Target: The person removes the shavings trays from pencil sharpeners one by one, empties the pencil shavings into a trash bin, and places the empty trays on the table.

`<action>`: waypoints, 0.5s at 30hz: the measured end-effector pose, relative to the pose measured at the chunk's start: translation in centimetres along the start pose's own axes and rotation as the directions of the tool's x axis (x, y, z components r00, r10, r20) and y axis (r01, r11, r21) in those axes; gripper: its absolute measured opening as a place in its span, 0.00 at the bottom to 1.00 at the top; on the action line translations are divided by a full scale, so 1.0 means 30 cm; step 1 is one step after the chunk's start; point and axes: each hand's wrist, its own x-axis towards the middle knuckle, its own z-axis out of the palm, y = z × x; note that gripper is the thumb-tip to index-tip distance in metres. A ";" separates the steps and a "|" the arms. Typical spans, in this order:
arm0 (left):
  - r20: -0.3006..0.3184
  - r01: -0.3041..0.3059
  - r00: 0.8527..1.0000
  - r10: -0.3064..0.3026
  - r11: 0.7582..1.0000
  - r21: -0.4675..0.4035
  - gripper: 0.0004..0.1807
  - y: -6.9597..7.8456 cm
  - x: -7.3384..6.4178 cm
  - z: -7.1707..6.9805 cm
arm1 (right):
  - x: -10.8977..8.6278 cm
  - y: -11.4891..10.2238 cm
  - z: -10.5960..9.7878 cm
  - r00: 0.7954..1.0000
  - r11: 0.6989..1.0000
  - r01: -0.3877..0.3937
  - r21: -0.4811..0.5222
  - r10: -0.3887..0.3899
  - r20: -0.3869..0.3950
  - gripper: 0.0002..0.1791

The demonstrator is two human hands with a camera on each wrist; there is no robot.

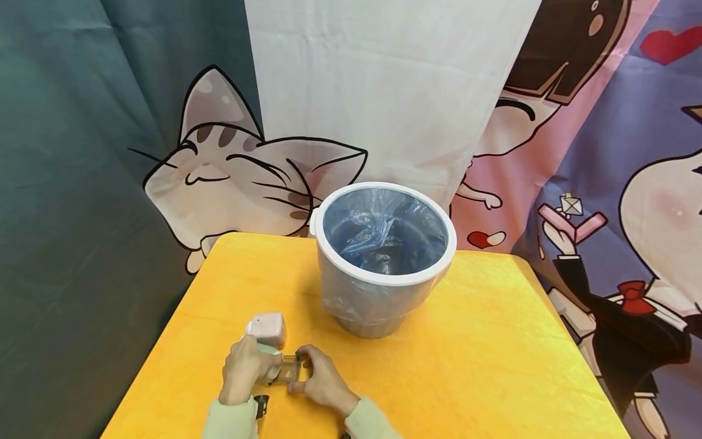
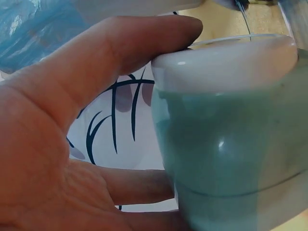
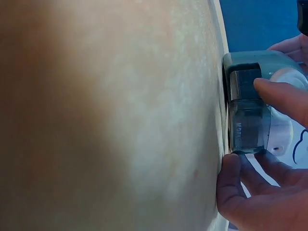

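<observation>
My left hand (image 1: pixel 241 369) grips a rounded green-and-white case (image 2: pixel 216 139) that looks like a desktop pencil sharpener. In the left wrist view the thumb lies along its white edge, with fingers beneath. A clear drawer (image 1: pixel 286 370) sticks out of the case toward my right hand (image 1: pixel 323 378). That hand holds the drawer's outer end between thumb and fingers. In the right wrist view the drawer sits low at the table, next to a dark opening in the green body (image 3: pixel 245 58). A pink-and-white rounded box (image 1: pixel 267 329) stands just beyond the left hand.
A white-rimmed bin (image 1: pixel 378 299), lined with a clear plastic bag (image 1: pixel 373 228), stands at the middle back of the yellow table (image 1: pixel 493 341). Cartoon-printed cloth (image 1: pixel 236 177) hangs behind the table. A dark grey-green curtain (image 1: pixel 82 183) hangs along the left side.
</observation>
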 end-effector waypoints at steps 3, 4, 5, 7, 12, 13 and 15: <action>0.003 0.001 1.000 -0.001 1.000 0.014 0.25 0.001 -0.004 0.001 | -0.006 0.008 -0.012 1.000 1.000 0.004 -0.002 -0.004 0.002 0.30; 0.004 0.003 1.000 -0.003 1.000 0.019 0.25 0.002 -0.005 0.001 | -0.008 0.010 -0.016 1.000 1.000 0.008 -0.009 -0.008 0.000 0.31; 0.000 0.002 1.000 -0.002 1.000 0.021 0.25 0.003 -0.006 0.001 | -0.009 0.011 -0.019 1.000 1.000 0.011 -0.015 -0.011 0.000 0.31; -0.003 -0.003 1.000 0.003 1.000 0.023 0.25 0.004 -0.009 0.001 | -0.011 0.015 -0.025 1.000 1.000 0.011 -0.022 -0.011 0.001 0.31; -0.006 -0.009 1.000 0.009 1.000 0.019 0.25 0.005 -0.008 0.005 | -0.013 0.023 -0.032 1.000 1.000 0.006 -0.016 -0.006 0.009 0.31; -0.004 -0.008 1.000 0.008 1.000 0.019 0.26 0.005 -0.007 0.005 | -0.013 0.024 -0.033 1.000 1.000 0.004 -0.015 -0.004 0.011 0.31; 0.001 -0.011 1.000 0.011 1.000 0.020 0.26 0.005 -0.006 0.007 | -0.012 0.027 -0.035 1.000 1.000 0.000 -0.002 0.000 0.019 0.32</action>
